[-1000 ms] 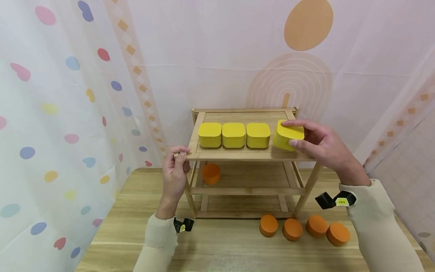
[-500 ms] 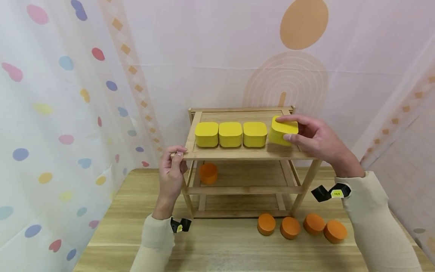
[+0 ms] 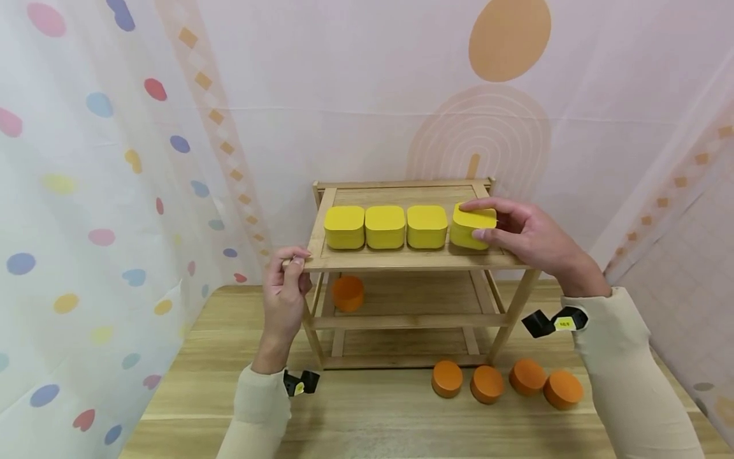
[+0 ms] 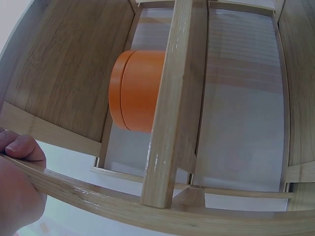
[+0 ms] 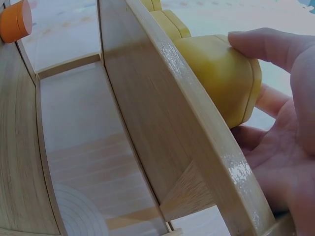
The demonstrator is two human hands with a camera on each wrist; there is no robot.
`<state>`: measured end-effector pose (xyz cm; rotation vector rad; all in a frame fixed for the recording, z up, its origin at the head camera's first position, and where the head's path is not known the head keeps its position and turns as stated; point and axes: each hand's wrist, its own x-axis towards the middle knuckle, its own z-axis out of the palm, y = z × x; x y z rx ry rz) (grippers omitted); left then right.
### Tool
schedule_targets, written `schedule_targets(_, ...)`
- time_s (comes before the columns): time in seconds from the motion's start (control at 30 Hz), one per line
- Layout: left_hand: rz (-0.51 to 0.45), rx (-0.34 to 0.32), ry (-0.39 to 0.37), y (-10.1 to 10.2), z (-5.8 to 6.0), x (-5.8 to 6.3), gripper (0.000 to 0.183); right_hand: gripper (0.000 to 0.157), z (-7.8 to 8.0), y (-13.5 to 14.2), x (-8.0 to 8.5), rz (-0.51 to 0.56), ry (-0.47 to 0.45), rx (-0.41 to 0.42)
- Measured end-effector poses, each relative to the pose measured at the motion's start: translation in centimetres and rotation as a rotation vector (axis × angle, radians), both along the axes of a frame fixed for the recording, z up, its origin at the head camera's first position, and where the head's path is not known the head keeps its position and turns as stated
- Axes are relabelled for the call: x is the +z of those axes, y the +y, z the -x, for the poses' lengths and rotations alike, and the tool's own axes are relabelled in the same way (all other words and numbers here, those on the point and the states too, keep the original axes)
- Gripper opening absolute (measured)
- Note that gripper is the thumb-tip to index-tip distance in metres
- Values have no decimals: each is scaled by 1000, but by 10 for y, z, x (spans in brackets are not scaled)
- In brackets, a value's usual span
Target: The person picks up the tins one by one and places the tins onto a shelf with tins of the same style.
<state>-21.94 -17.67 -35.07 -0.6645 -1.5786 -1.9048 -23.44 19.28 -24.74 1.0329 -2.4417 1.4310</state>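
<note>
At the right end of a row on the wooden rack's (image 3: 395, 260) top shelf, my right hand (image 3: 536, 242) pinches a yellow rounded-square box (image 3: 467, 220) between thumb and fingers. Its bottom is close to the boards, with a narrow gap to the box on its left. Three like yellow boxes (image 3: 385, 226) stand side by side to its left. My left hand (image 3: 287, 290) grips the front left corner of the top shelf; in the left wrist view its fingers (image 4: 23, 147) curl over the rail. Below, an orange round tin (image 4: 140, 91) sits on the middle shelf.
Several orange round tins (image 3: 487, 384) lie on the wooden table (image 3: 367, 421), right of the rack's front legs. The rack's bottom shelf (image 3: 401, 342) is low over the table. A patterned curtain (image 3: 338, 127) hangs right behind the rack and along the left side.
The yellow box in my right hand was lifted and tilted; it has come down nearer level, beside the third box. My left hand keeps its grip. The head view has shifted slightly.
</note>
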Motion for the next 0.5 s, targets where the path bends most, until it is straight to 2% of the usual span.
schedule_targets(0.2, 13, 17, 4, -1, -3, 1, 18, 38, 0, 1, 0, -72, -31, -50)
schedule_targets(0.5, 15, 16, 10, -3, -4, 1, 18, 38, 1, 0, 4, -116, -86, -37)
